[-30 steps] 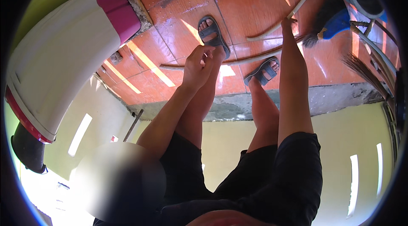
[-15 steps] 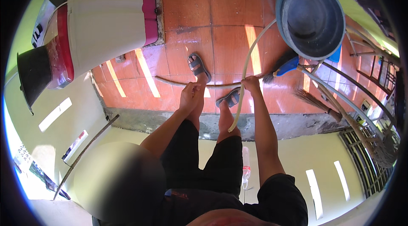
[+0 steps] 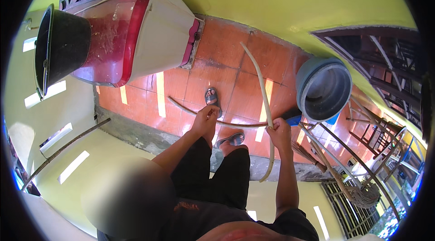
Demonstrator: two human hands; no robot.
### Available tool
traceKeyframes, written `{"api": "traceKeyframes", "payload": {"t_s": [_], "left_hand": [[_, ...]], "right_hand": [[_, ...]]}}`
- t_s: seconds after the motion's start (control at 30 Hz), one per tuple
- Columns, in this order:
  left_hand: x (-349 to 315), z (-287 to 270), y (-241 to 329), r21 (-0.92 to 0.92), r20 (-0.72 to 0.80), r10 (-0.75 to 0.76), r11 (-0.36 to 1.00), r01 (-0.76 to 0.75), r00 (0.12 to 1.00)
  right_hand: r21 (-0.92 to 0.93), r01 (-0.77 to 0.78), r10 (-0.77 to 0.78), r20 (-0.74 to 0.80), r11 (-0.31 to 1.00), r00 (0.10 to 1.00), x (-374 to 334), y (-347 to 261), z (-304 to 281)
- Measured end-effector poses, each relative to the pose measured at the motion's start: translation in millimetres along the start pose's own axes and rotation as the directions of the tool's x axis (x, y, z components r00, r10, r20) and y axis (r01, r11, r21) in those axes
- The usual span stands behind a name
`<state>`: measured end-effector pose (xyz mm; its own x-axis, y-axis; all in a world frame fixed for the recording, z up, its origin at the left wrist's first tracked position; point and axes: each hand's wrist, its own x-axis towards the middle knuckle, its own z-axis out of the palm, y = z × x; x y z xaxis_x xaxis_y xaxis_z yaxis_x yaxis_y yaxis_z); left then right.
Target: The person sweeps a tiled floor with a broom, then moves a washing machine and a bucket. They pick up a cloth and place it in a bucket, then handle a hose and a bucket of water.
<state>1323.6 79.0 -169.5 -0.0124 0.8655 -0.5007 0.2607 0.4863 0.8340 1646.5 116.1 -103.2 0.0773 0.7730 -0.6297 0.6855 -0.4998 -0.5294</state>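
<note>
My right hand [image 3: 279, 131] is closed around a pale, curved hose [image 3: 259, 75]. One end of it reaches up over the tiles and the other hangs below the fist. A thinner greyish hose [image 3: 242, 125] runs between my hands, and its free end sticks out to the left. My left hand [image 3: 206, 119] has its fingers curled together where this hose passes, seemingly gripping it; the fingers partly hide the contact. Whether the two lengths join inside my right fist cannot be seen. Both hands are above my sandalled feet [image 3: 211, 95].
A white and red washing machine [image 3: 167, 28] stands at the left with a black bucket [image 3: 68, 48] on it. Stacked grey basins [image 3: 326, 91] are at the right. Near them are a blue dustpan [image 3: 293, 120], sticks and a wooden rack [image 3: 380, 137]. A low concrete ledge [image 3: 131, 125] borders the tiles.
The pale hose's upper end, which reached up to the basins, has swung left and now points up over the tiles. The view has shifted, showing more wall and washing machine.
</note>
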Motion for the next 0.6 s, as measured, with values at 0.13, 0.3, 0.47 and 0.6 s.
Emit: {"api": "traceKeyframes", "payload": {"t_s": [0.13, 0.3, 0.47, 0.6], "left_hand": [[28.7, -10.0, 30.1, -0.152, 0.105, -0.025, 0.987, 0.041, 0.994], [57.9, -8.2, 54.4, -0.203, -0.007, 0.078, 0.976, -0.078, 0.997], [72.9, 5.7, 70.3, -0.232, -0.057, 0.097, 0.967, -0.107, 0.994], [63.5, 11.2, 96.5, -0.159, -0.077, 0.071, 0.984, -0.082, 0.994]], "right_hand": [[0.007, 0.124, -0.123, -0.065, 0.992, 0.990, 10.3, -67.3, -38.8], [-0.036, 0.270, -0.272, -0.072, 0.962, 0.959, 35.3, -137.9, -77.6], [-0.203, 0.395, -0.416, -0.071, 0.896, 0.907, 55.5, -179.4, -130.9], [-0.203, 0.525, -0.544, -0.054, 0.827, 0.837, 69.0, -213.8, -189.6]]}}
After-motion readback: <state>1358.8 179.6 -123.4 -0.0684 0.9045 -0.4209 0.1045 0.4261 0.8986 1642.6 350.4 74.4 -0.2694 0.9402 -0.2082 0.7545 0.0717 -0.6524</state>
